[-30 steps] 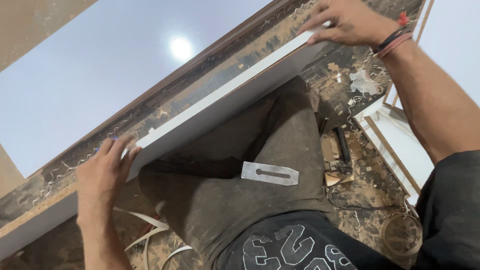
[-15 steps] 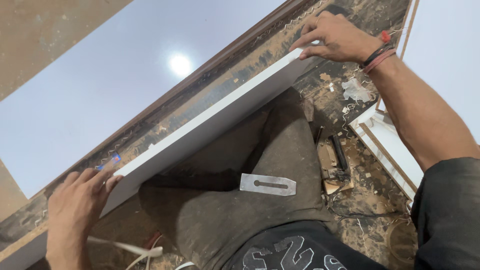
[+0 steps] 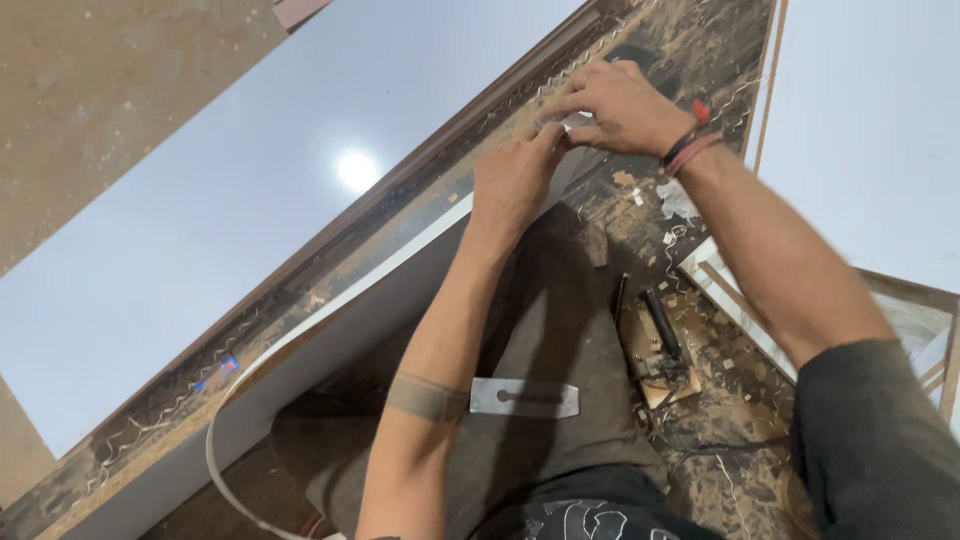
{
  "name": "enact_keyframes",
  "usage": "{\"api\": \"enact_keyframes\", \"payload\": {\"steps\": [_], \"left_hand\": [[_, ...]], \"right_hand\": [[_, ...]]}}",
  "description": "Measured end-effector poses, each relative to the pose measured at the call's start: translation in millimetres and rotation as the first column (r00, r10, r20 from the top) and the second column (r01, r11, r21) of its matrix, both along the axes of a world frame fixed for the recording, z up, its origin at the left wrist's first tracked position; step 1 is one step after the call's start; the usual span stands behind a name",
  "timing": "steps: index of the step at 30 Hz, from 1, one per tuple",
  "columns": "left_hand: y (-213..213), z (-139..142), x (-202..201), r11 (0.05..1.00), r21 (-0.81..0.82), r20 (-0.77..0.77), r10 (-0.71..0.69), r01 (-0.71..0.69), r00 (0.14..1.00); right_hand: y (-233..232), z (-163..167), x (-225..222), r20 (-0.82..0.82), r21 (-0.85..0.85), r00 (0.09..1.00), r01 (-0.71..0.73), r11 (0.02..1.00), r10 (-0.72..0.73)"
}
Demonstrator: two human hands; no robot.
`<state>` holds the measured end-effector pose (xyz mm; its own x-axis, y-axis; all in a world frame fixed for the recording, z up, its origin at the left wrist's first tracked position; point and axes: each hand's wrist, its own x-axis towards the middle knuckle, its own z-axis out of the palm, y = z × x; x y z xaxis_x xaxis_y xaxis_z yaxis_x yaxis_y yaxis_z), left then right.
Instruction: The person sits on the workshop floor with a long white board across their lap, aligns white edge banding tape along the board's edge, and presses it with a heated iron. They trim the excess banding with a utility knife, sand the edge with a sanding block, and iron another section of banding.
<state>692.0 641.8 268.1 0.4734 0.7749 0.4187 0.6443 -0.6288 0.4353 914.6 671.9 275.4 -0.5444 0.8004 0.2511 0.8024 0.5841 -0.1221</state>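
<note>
Both hands meet at about 1 o'clock, at the far end of the white board (image 3: 400, 290) that runs from 8 o'clock up to 1 o'clock across the person's lap. The left hand (image 3: 512, 180) lies on the board's top edge, its fingers (image 3: 548, 140) stretched forward and nearly closed, tips touching the right hand's. The right hand (image 3: 620, 105) comes in from 2 o'clock with its fingers (image 3: 572, 100) curled, pinching a pale strip end between thumb and forefinger just at the board's corner. The edge band (image 3: 240, 400), thin and whitish, peels off the board's edge and hangs in a loose loop at 8 o'clock, its lower end cut off by the frame.

The exact pinch is hard to read: the hands are blurred and the left hand covers the board's end. Whether the left fingers grip the band or only press it cannot be told.

A flat metal blade (image 3: 524, 398) rests on the thigh at 6 o'clock. A dark tool (image 3: 662, 330) lies on the littered floor at 4 o'clock, near stacked white panels (image 3: 730, 300). A large glossy sheet (image 3: 260, 180) fills 10 o'clock.
</note>
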Motion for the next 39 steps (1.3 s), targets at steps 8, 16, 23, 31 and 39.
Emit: {"api": "enact_keyframes", "payload": {"steps": [8, 16, 23, 31, 39], "left_hand": [[-5.1, -15.5, 1.3, 1.000, -0.004, 0.078, 0.016, -0.016, 0.997], [-9.3, -5.3, -19.3, 0.999, -0.033, 0.065, 0.036, -0.034, 0.997], [-13.5, -1.7, -26.3, 0.998, -0.045, 0.073, 0.036, -0.033, 0.997], [-14.8, -4.2, -27.9, 1.000, -0.021, 0.173, 0.012, -0.008, 0.985], [-10.0, -8.9, -28.9, 0.998, -0.063, 0.143, 0.030, -0.021, 0.989]], "right_hand": [[-97.0, -72.3, 61.8, -0.532, -0.279, 0.636, 0.491, 0.825, -0.558], [-226.3, -199.0, 85.1, 0.238, -0.767, 0.587, 0.603, 0.221, -0.774], [-279.3, -281.7, 69.0, -0.042, -0.959, 0.347, 0.250, 0.135, -0.937], [-249.0, -188.4, 59.5, -0.053, -0.966, 0.273, 0.229, 0.119, -0.961], [-158.1, 6.5, 82.1, -0.325, -0.514, 0.714, 0.417, 0.750, -0.620]]}}
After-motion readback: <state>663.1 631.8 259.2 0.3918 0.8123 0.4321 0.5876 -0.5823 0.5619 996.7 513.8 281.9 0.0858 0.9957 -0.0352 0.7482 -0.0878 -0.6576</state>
